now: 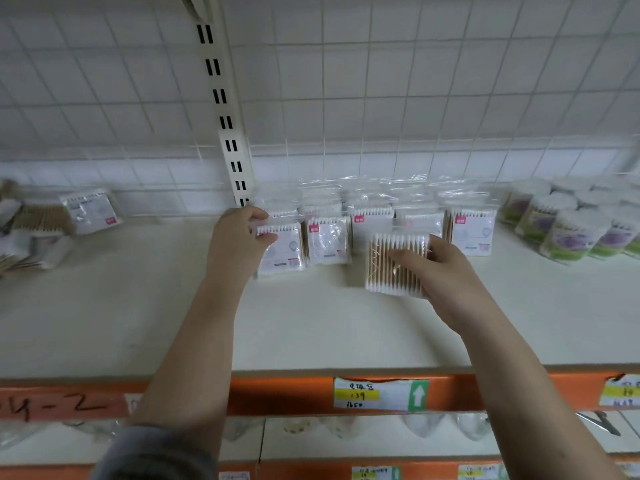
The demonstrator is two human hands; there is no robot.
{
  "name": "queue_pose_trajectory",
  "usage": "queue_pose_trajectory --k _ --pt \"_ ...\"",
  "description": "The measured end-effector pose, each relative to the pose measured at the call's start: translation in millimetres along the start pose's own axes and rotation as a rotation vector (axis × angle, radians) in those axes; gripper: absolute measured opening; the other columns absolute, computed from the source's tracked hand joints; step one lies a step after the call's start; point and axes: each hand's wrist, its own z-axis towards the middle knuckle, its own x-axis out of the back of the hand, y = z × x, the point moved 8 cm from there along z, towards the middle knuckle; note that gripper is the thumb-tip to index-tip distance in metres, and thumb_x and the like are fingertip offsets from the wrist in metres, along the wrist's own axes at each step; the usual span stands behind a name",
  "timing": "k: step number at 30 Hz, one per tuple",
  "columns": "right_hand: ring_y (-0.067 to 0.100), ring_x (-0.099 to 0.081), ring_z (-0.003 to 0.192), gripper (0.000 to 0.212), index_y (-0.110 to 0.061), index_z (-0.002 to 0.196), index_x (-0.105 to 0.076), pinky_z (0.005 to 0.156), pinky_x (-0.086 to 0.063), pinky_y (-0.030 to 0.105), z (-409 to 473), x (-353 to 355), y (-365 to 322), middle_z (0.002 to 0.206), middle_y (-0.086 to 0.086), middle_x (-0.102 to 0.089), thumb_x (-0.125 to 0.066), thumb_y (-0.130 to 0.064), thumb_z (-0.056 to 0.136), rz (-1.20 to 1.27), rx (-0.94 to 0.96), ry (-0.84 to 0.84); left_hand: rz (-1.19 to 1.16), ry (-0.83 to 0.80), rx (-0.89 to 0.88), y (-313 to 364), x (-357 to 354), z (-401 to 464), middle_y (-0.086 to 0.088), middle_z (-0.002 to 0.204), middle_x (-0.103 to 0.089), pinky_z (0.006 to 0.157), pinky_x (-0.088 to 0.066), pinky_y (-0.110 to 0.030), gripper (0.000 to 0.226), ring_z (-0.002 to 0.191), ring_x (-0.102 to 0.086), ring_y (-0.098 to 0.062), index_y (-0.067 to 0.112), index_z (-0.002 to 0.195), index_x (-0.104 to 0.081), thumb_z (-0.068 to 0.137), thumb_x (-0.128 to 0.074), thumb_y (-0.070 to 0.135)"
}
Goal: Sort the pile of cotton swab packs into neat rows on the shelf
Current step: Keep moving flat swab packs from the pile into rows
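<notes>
Several clear packs of wooden cotton swabs stand upright in a row (372, 220) along the back of the cream shelf (311, 334). My left hand (239, 237) grips the top of the leftmost standing pack (282, 249). My right hand (440, 271) holds another swab pack (394, 263), label side away, a little in front of the row's middle. A loose pile of packs (52, 223) lies at the far left of the shelf.
Round tubs of swabs with green and purple labels (571, 220) crowd the shelf's right end. A slotted upright post (225, 109) rises against the wire grid back. The orange front rail (294, 393) carries price tags. A lower shelf shows below.
</notes>
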Motion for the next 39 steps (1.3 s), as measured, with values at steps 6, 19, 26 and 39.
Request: queue_pose_trajectory --k 6,19,26,39 --pt "0.021 -0.062 0.073 0.007 -0.014 0.082 -0.070 0.075 -0.051 0.038 1 15 -13 0.082 0.015 -0.070 -0.072 -0.008 0.079 -0.011 0.163 -0.010 0.000 0.174 0.079 31 17 -22 0.002 0.110 -0.061 0.077 -0.031 -0.013 0.022 0.098 -0.054 -0.012 0.016 0.108 -0.064 0.088 -0.061 0.024" --pt "0.024 -0.058 0.076 0.030 -0.007 0.092 -0.072 0.072 -0.041 0.020 -43 7 -36 0.082 0.007 -0.060 -0.069 -0.003 0.062 -0.561 0.840 0.233 -0.567 -0.492 0.435 94 -60 -74 -0.008 0.086 -0.073 0.070 -0.058 -0.021 0.037 0.074 -0.072 -0.015 0.008 0.096 -0.066 0.084 -0.064 0.042" --pt "0.026 -0.061 0.077 0.031 -0.008 0.091 -0.068 0.070 -0.040 0.019 -39 11 -23 0.083 0.005 -0.063 -0.073 -0.016 0.061 -0.506 0.720 0.167 -0.555 -0.431 0.382 97 -61 -70 -0.016 0.083 -0.069 0.065 -0.057 -0.019 0.015 0.066 -0.071 -0.017 0.005 0.085 -0.066 0.076 -0.071 -0.005" --pt "-0.005 -0.055 0.102 0.061 -0.032 0.123 -0.055 0.073 -0.043 0.009 -3 30 -13 0.111 -0.021 -0.059 -0.082 -0.031 0.068 -0.352 0.337 -0.177 -0.097 -0.632 -0.230 169 -48 -49 0.005 0.079 -0.070 0.063 -0.046 -0.006 0.024 0.067 -0.064 -0.002 0.017 0.086 -0.067 0.082 -0.062 -0.006"
